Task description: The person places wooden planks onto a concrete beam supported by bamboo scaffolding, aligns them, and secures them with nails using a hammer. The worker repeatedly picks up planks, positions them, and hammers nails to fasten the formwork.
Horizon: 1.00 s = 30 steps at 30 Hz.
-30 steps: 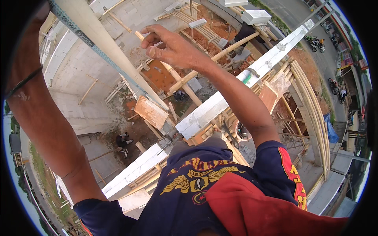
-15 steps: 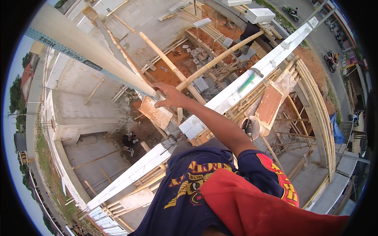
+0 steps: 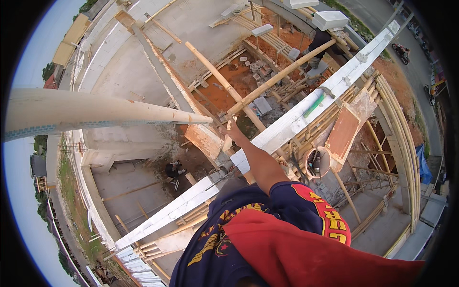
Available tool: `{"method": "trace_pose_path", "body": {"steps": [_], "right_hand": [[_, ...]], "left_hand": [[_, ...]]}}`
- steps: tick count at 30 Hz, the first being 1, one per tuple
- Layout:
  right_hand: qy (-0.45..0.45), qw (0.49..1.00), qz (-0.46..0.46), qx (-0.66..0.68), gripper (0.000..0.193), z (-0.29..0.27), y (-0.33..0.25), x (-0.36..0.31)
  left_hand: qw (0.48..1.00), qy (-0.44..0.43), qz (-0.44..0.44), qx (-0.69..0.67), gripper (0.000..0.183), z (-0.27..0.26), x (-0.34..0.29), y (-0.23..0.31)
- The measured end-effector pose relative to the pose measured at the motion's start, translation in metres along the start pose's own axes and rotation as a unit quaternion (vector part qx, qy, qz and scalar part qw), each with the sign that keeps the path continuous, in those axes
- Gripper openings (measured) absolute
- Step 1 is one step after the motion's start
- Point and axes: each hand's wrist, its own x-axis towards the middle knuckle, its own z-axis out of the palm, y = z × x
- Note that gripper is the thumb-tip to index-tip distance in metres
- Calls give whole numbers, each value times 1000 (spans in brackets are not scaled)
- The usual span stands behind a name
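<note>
My right hand [image 3: 230, 133] reaches out over the corner of the concrete beams, arm stretched to the upper left. Its fingers look apart, close to the end of a long pale pole [image 3: 158, 115] that comes in from the left edge with a blue printed strip along it. I cannot tell whether the fingertips touch the pole or the timber beside it. Under the pole's end lies a mortar-stained formwork board [image 3: 203, 139]. A hammer with a green handle [image 3: 314, 105] rests on the white block beam [image 3: 291, 119]. My left hand is out of sight.
Bamboo poles [image 3: 282, 76] cross the opening beyond my hand. A bucket with tools [image 3: 318, 161] stands right of my arm, near a reddish board [image 3: 342, 130]. One person [image 3: 175, 169] is on the ground below, another [image 3: 318, 45] at the far right. Another white beam [image 3: 167, 205] runs lower left.
The pole has swung from a steep slant to nearly level across the left. My right hand has shifted right and slightly down, and its fingers are less spread. The view has turned slightly.
</note>
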Motion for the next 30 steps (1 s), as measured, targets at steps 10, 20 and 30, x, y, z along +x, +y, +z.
{"method": "trace_pose_path", "body": {"steps": [10,20,30], "right_hand": [[-126,990,16,55,81,41,-70,57],[-6,990,-137,46,25,47,-123,56],[33,973,-168,157,34,-44,-341,-97]], "left_hand": [[998,34,-43,19,17,-15,-35,-13],[999,38,-22,5,16,4,-37,-2],[954,53,291,-53,16,20,39,174]]}}
